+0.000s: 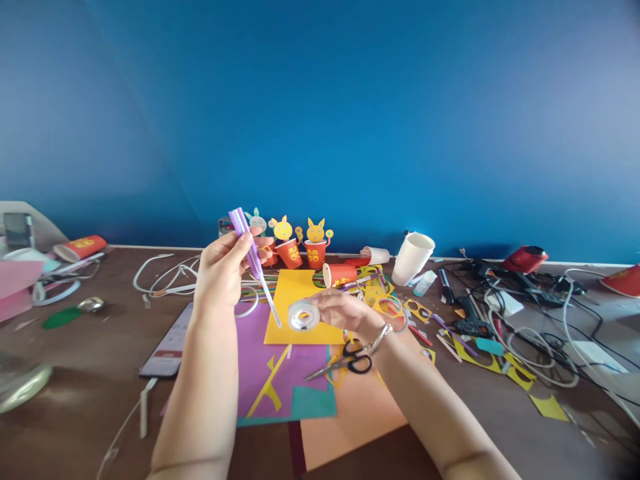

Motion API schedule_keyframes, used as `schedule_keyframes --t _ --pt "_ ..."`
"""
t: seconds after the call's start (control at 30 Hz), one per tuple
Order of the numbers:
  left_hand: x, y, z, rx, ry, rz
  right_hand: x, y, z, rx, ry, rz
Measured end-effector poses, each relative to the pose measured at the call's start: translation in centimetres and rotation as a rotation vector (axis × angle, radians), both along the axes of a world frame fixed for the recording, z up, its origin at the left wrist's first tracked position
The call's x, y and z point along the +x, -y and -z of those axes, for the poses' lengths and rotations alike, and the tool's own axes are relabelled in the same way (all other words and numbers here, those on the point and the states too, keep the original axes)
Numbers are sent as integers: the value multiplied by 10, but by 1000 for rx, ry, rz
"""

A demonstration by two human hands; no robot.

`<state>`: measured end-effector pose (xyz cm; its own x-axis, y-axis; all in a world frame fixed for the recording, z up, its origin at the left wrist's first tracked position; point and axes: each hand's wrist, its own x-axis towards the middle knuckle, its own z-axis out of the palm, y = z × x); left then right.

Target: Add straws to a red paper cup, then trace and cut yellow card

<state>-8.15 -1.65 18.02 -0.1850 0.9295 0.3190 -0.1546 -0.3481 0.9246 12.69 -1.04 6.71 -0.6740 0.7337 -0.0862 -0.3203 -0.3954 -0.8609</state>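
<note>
Tape point(314, 317) gripped in R hand point(346, 309), L hand point(224, 265) pinching purple strips point(255, 265), gap btwn (yellow paper point(293, 290) edge below).

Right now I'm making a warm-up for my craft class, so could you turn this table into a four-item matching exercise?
Column one
1. Scissors
2. Clear tape roll
3. Long purple piece
4. Phone

Column two
A. Held up in the left hand
B. Lying beside the left forearm, its screen lit
C. Lying across sheets of paper
D. Held in the right hand

Right pairs: 1-C, 2-D, 3-A, 4-B
</note>
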Motion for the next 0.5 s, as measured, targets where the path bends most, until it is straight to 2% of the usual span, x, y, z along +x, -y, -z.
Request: schedule_keyframes --t 0.07,0.1,0.27,0.37,0.5 --pt "2 -5 4 1 -2 21 19 -5 -7 -68 -41 29" --pt "4 -7 7 -18 -34 64 26 -6 -12 -53 -67 45" --pt "27 -12 20 -187 -342 474 44 -5 -30 121 -96 206" --pt "41 -10 26 -170 -469 679 46 -4 -35 126 -60 225" --pt "53 -8 31 -54 -545 759 46 -1 -39 124 13 280"
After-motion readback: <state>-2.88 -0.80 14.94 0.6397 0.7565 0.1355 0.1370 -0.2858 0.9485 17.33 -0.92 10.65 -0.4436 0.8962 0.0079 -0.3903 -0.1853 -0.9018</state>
